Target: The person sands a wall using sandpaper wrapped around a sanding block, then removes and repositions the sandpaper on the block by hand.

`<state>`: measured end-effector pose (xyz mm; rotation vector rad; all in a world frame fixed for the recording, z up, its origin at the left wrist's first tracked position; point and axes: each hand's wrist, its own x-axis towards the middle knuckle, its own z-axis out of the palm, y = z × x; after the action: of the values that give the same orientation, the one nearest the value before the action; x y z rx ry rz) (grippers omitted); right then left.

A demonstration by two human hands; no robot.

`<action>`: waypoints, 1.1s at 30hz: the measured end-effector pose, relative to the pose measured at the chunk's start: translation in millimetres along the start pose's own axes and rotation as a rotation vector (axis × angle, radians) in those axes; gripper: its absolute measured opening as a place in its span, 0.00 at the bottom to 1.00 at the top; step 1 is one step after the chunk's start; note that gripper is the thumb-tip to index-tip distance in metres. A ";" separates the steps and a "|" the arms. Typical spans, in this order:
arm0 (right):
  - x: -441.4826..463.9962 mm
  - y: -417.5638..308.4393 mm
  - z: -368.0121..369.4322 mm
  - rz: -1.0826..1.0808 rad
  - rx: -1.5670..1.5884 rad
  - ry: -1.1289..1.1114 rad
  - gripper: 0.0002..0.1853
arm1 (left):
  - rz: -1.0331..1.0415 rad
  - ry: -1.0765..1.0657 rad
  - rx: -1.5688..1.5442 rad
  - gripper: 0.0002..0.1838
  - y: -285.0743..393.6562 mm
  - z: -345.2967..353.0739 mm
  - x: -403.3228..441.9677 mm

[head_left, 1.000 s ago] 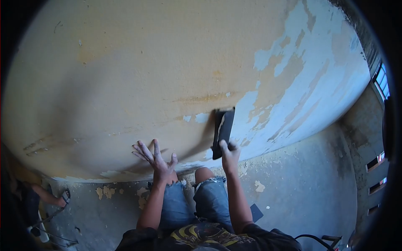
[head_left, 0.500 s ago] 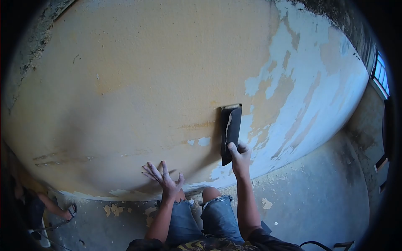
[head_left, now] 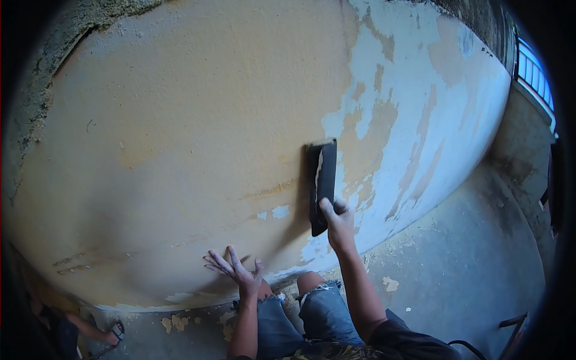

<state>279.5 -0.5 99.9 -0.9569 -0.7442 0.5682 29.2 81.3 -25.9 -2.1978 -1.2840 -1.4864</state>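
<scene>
My right hand [head_left: 339, 223] grips the lower end of a long, dark sanding block [head_left: 324, 180], with the thumb laid over its near face. The block stands nearly upright against the wall [head_left: 228, 120], close to where beige surface meets white patches. A pale ragged strip runs along its length. Whether its whole face touches the wall I cannot tell. Lower and to the left, my left hand [head_left: 239, 273] has its fingers spread, whitened with dust, against or very near the wall. Nothing is in that hand.
Paint flakes [head_left: 175, 323] lie on the grey floor [head_left: 456, 258] along the wall's foot. Another person's foot in a sandal [head_left: 117, 331] is at lower left. Rough broken plaster [head_left: 45, 90] edges the upper left. A barred window [head_left: 534, 72] is at upper right.
The view has shifted, so the wall's marks sit further left. My right hand still holds the sanding block, at nearly the same part of the wall. My left hand keeps its spread fingers.
</scene>
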 end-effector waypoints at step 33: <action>-46.7 49.9 -50.5 0.115 -0.038 0.115 0.14 | 0.001 0.008 -0.021 0.49 2.8 3.9 0.0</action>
<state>284.2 -36.6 23.1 -1.0641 -0.6017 0.5961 33.9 81.8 -27.0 -2.2025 -1.2699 -1.5139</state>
